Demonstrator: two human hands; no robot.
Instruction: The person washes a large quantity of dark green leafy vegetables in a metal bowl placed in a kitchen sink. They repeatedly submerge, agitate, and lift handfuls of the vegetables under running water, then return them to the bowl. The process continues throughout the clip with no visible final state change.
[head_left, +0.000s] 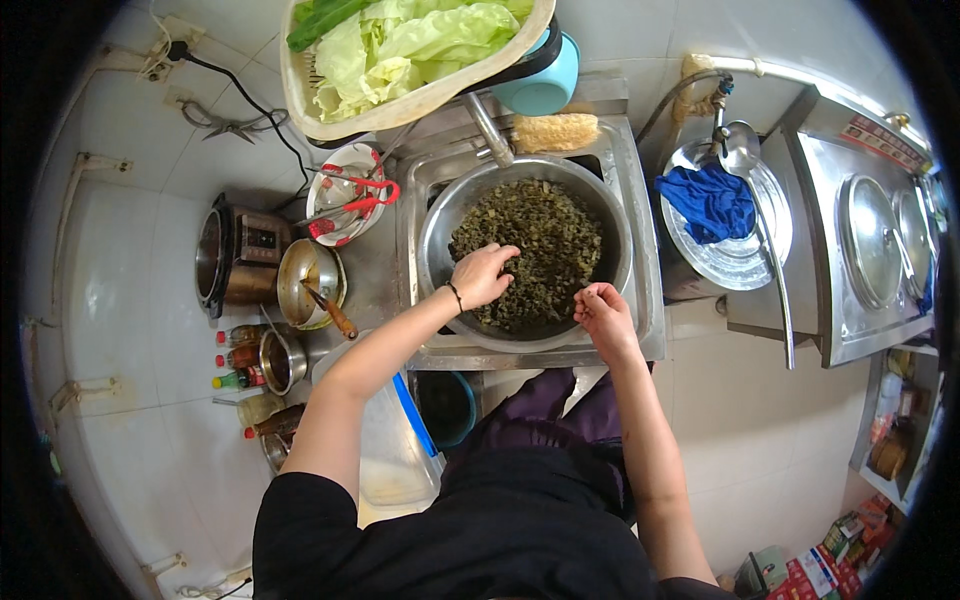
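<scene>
A wide steel basin (440,300) sits in the sink, holding a heap of dark green-brown chopped vegetable (545,235). My left hand (484,275) is over the left part of the heap, its fingers partly stretched and apart, with nothing visible in them. A dark band circles that wrist. At the basin's right rim, my right hand (603,312) is closed, with fingertips and thumb drawn together. Whatever it may pinch is too small to make out. Behind the basin, the faucet (488,130) slants over its far edge.
A cream basket (345,128) of green leaves stands beyond the sink, beside a turquoise bowl (545,85). A yellow sponge-like block (555,132) lies by the faucet. Left are red-handled tongs (380,190), a pot (305,275) and an electric cooker (240,255). Right, a blue cloth (708,203) and long ladle (765,225) rest on a lid.
</scene>
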